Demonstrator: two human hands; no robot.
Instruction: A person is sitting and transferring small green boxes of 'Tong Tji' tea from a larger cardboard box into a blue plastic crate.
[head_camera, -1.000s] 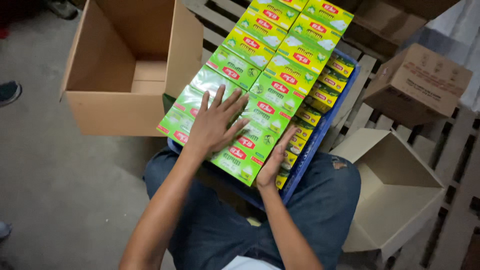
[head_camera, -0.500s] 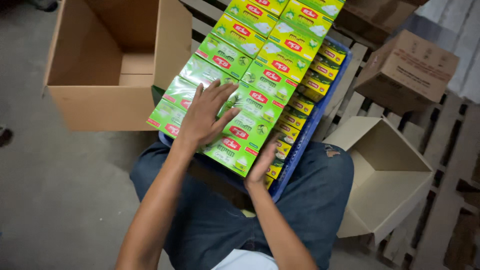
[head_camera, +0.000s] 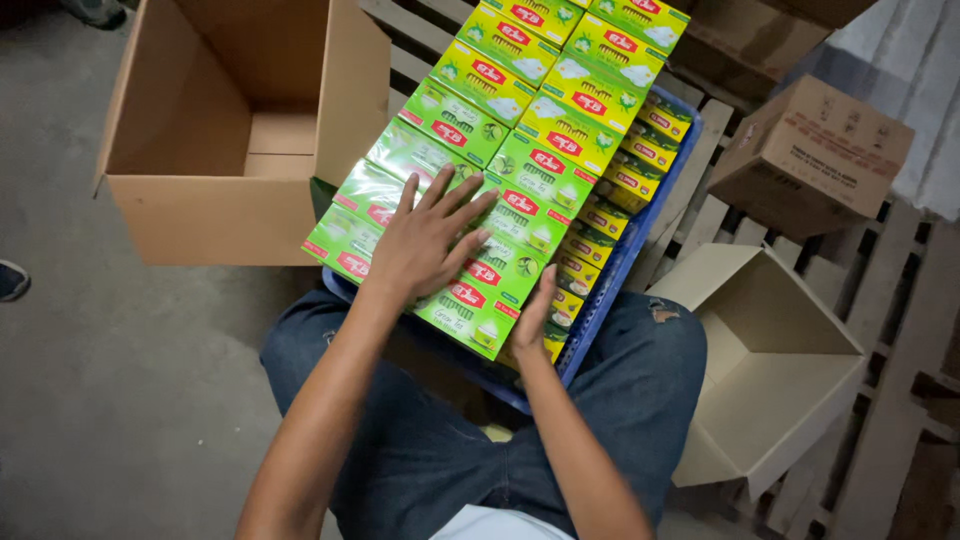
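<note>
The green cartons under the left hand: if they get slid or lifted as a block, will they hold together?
Probably not. The green cartons are separate boxes lying side by side with seams between them, so they could split apart. Their glossy faces suggest they slip easily. The left hand presses flat on top and the right hand braces the near edge, which should help.

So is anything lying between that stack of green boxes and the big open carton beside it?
Nothing visible does. The left hand rests flat on the green boxes, the right hand at their near edge. The open carton stands directly alongside, and what shows of its inside is bare.
</note>
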